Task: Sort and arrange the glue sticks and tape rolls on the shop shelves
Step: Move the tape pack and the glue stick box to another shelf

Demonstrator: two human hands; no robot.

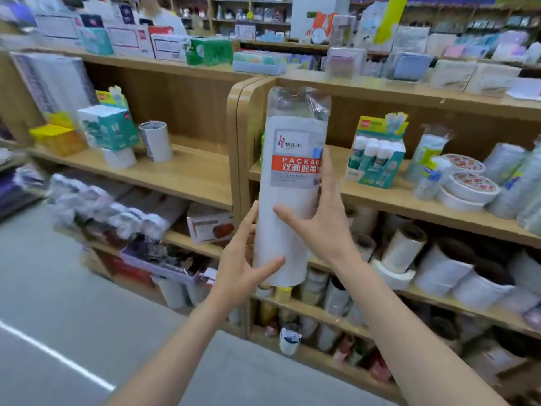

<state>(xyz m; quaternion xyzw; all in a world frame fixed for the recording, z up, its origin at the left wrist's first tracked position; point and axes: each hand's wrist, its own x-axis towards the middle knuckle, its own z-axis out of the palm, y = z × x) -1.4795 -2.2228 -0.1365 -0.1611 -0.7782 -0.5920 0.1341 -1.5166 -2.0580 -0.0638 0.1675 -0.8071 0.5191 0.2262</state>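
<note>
Lighting bright, even, diffuse; shadows faint. Motion blur heavy toward the frame edges (worst at left and lower right); the tape pack (292, 127) at centre reads sharp. Glare on its plastic top. Wide-angle bowing of shelves (187, 177).

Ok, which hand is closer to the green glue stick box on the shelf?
Right. The right hand grips the tape pack just left of the glue stick box; the left hand holds its bottom, farther left.

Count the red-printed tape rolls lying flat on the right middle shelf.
2, stacked: the upper roll behind, the lower roll in front, on a plain white roll. Others may be hidden.
</note>
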